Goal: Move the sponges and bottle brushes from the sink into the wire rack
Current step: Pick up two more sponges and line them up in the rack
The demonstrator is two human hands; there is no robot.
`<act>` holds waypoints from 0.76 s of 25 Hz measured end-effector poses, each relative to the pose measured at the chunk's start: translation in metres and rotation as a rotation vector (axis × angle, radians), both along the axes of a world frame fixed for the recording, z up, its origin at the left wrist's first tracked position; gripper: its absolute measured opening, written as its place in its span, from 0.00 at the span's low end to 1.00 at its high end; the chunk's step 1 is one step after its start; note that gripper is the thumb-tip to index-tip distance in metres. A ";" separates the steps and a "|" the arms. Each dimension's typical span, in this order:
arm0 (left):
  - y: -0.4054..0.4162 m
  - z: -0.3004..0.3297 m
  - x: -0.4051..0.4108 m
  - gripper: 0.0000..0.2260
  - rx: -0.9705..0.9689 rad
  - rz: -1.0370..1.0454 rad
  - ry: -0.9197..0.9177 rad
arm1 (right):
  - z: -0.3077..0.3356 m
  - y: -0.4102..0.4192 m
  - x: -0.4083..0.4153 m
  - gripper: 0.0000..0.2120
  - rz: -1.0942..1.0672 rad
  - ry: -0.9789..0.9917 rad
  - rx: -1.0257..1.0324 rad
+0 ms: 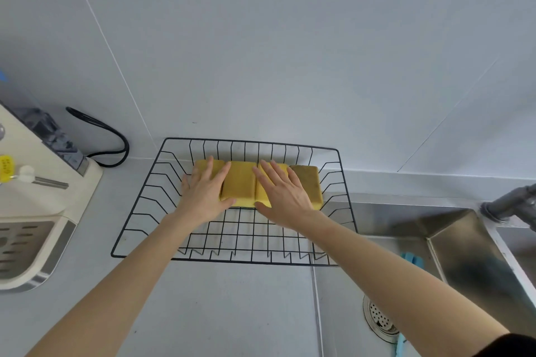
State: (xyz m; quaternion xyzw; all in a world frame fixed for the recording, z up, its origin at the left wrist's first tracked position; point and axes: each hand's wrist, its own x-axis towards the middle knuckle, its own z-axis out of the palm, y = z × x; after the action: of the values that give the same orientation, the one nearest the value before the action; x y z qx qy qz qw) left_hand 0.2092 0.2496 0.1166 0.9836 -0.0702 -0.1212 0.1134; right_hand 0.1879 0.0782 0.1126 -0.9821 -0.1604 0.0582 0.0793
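- Both our forearms reach forward over the grey worktop [232, 307] toward the wire rack [139, 197], which sits against the wall just left of the sink [464, 255].
- Our left hand [204, 197] lies flat with fingers spread wide on the leftmost sponge [203, 166]; it grips nothing.
- Our right hand [285, 197] is likewise open and flat, pressing on the third sponge [280, 169].
- We count 4 yellow sponges in a row along the back of the rack, touching edge to edge; the middle sponge [239, 185] shows between our hands, and the rightmost sponge [309, 185] looks darker on top.
- Something blue [413, 259] shows in the sink past our right forearm, and more blue near the drain [380, 320]; these may be the brushes, though we cannot tell.
- We judge the sponge step nearly done, with brushes left to fetch.
- Risk: pressing unevenly could tip a sponge or nudge the light rack along the worktop.
- Risk: long brush handles could slip through the wide wire gaps.
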 end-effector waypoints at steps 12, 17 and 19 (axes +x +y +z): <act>-0.058 0.083 -0.071 0.33 0.057 -0.102 -0.199 | 0.068 -0.075 -0.078 0.33 -0.139 -0.130 0.065; -0.100 0.099 -0.107 0.31 0.064 -0.167 -0.239 | 0.079 -0.119 -0.116 0.33 -0.193 -0.156 0.063; -0.116 0.101 -0.119 0.31 0.056 -0.192 -0.232 | 0.079 -0.135 -0.131 0.32 -0.215 -0.154 0.058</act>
State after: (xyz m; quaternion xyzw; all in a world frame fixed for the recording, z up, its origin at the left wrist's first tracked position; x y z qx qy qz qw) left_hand 0.0906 0.1333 0.2172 0.9826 -0.1730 -0.0189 0.0648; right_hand 0.0574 -0.0569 0.1918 -0.9925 -0.0616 -0.0308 0.1010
